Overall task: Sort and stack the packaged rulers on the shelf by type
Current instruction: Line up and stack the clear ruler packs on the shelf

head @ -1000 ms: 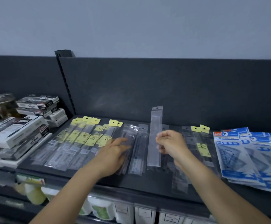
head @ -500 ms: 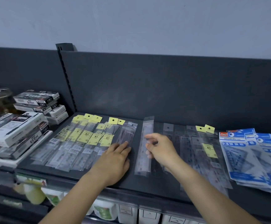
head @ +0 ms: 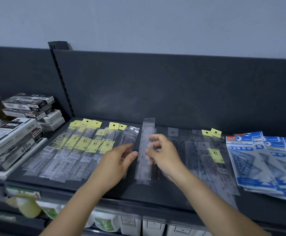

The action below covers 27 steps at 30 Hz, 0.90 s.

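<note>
On the dark shelf (head: 104, 188), yellow-labelled packaged rulers (head: 81, 147) lie fanned out at the left. More clear-sleeved rulers (head: 198, 150), a few with yellow tags, lie at the right. Between the two groups is a single clear packaged ruler (head: 143, 160), lengthwise with its hang tab toward the back panel. My right hand (head: 164, 155) pinches its right edge between thumb and curled fingers. My left hand (head: 116, 162) lies with straight fingers over the rightmost sleeves of the left group, its thumb close to the single ruler.
Blue geometry-set packs (head: 261, 160) overlap at the right end. Stacked black-and-white boxes (head: 19, 126) stand at the left, past a slotted upright (head: 60, 79). A dark back panel (head: 172, 91) closes off the shelf. Bottles and white containers (head: 104, 223) fill the shelf below.
My right hand has carried the single clear ruler leftward, toward the left group. My left hand has shifted right, nearer that ruler.
</note>
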{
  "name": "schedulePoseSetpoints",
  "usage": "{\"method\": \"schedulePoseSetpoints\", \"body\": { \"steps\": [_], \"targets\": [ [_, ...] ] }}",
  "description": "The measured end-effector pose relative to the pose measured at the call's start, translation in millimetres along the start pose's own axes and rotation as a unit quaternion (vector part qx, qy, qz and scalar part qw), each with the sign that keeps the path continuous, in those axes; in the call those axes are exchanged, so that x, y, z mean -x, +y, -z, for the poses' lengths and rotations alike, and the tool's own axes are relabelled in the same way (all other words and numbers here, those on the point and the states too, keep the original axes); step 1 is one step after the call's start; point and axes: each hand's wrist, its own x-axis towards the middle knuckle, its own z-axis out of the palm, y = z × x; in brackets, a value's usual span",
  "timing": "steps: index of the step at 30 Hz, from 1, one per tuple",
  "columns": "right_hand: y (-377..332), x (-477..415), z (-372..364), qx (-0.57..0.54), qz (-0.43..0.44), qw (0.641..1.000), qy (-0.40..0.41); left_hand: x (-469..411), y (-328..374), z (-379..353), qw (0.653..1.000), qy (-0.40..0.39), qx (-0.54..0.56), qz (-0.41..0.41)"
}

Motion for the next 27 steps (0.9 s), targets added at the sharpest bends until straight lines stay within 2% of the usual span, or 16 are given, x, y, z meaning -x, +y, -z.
{"method": "schedulePoseSetpoints", "body": {
  "steps": [3,6,10,12,15,19,23,27],
  "targets": [
    [-10.1,1.2,-3.3,-0.069,0.006,0.997,-0.014,-4.2,7.8,-1.6,0.991,-0.021,0.120,0.060],
    [-12.5,1.7,-3.4,-0.057,0.016,0.998,-0.026,-7.4,9.1,3.1,0.980,0.004,0.174,0.101],
    [-5.2,-1.5,11.1,0.027,0.018,0.999,0.008,-12.4,-5.4,12.6,0.993,0.052,0.029,0.101],
    [-3.0,-2.4,24.9,0.051,0.017,0.998,0.024,-10.4,-9.2,13.2,0.993,0.039,-0.041,0.102],
    [0.2,-3.7,51.7,0.073,0.017,0.995,0.064,-6.6,-11.7,9.7,0.990,-0.003,-0.094,0.103],
    [8.4,-2.1,82.9,0.129,0.013,0.986,0.102,-8.6,-14.2,5.9,0.982,-0.021,-0.169,0.083],
    [16.4,2.0,95.1,0.184,0.014,0.977,0.107,-12.9,-8.4,2.6,0.981,0.012,-0.190,0.034],
    [23.4,8.7,101.7,0.278,0.001,0.957,0.087,-14.2,16.8,-10.8,0.988,0.019,-0.145,-0.045]
  ]
}}
